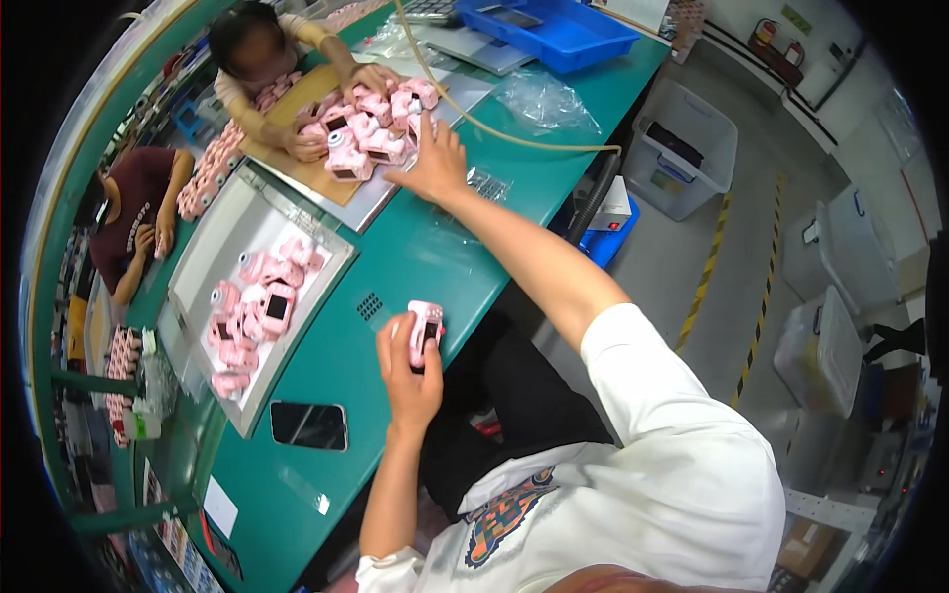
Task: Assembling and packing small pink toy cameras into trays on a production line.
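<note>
My left hand is closed around a pink toy camera, holding it above the near edge of the green table. A dark screen shows on its side. My right hand is stretched out to the far side, its thumb and fingers apart. Its fingertips reach the right edge of a pile of pink toy cameras, some with dark screens showing. Whether they touch one I cannot tell. Across the table a co-worker's two hands rest at the same pile, which lies on brown cardboard.
A shallow white-lined tray with several pink cameras stands on the left. A black phone lies nearer. A blue bin, clear plastic bags and a hanging hose are at the far right. Another person sits at left.
</note>
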Action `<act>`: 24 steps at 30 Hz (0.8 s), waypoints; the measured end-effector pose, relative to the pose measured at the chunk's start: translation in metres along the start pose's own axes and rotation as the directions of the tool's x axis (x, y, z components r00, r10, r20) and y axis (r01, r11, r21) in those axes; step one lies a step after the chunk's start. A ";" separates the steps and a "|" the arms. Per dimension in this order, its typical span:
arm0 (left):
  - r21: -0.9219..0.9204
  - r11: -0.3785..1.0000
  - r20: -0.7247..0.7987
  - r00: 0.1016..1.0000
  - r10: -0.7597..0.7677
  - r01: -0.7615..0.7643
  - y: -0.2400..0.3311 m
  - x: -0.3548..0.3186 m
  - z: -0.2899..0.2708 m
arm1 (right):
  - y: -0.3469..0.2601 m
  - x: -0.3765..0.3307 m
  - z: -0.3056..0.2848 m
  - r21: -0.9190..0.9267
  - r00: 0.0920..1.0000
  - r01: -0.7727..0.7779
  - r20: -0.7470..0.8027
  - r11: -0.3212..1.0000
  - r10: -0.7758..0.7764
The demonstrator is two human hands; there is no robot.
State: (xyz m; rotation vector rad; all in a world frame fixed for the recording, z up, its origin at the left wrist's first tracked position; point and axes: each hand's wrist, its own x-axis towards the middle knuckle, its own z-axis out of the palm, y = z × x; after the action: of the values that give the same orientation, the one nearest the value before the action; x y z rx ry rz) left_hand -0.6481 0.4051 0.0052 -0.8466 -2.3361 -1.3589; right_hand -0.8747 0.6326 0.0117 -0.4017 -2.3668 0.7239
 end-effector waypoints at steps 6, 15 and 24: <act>-0.081 0.996 0.062 0.998 -0.017 0.022 0.002 0.010 0.007 | 0.004 0.022 0.023 -0.095 1.000 0.010 -0.029 0.995 -0.013; -0.170 0.982 0.058 0.996 -0.073 0.081 -0.008 0.006 0.001 | 0.011 0.040 0.043 0.067 0.980 0.183 -0.097 0.981 -0.176; -0.212 0.975 0.026 0.998 -0.058 0.062 -0.009 0.009 0.001 | 0.001 0.066 0.077 0.111 0.939 0.314 -0.182 0.943 -0.292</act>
State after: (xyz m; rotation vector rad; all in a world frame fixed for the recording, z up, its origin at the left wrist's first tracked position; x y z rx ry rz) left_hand -0.6611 0.4055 0.0037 -0.8573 -2.2763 -1.6559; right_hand -0.9742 0.6322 -0.0076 -0.0298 -2.1428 0.6757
